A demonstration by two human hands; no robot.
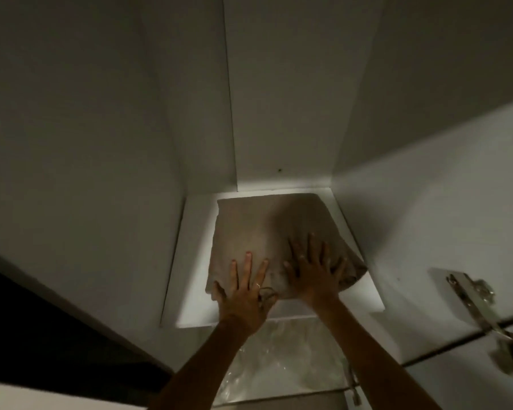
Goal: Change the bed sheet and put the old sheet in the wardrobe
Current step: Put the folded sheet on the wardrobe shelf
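Note:
A folded beige sheet lies on the white bottom shelf of the open wardrobe. My left hand lies flat on the sheet's near left part, fingers spread and straight. My right hand presses flat on its near right part, fingers spread as well. The sheet's right corner bulges out in folds beside my right hand, close to the wardrobe's right wall.
White wardrobe walls rise on both sides and at the back. A metal hinge sits on the open door at the right. Below the shelf's front edge shows a glossy marbled floor. A dark panel is at lower left.

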